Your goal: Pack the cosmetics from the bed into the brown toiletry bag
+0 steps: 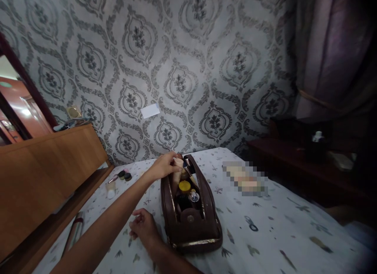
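Observation:
A brown zip-open toiletry bag (191, 227) lies on the patterned bedsheet (265, 227). Inside it I see a yellow-lidded jar (184, 185), a clear-capped bottle (193, 196) and a brush (186, 164). My left hand (163, 167) reaches across to the bag's far end, its fingers pinched on a beige item (178, 163) sticking out of the bag. My right hand (143, 225) rests on the sheet by the bag's near left corner, fingers loosely curled and holding nothing.
A white small bottle (111, 191), dark round compacts (124, 175) and a metallic tube (74, 231) lie on the bed's left side. A wooden headboard (44, 176) runs along the left. A dark side table (306, 164) stands at right, with a pixelated object (244, 178) on the bed beside it.

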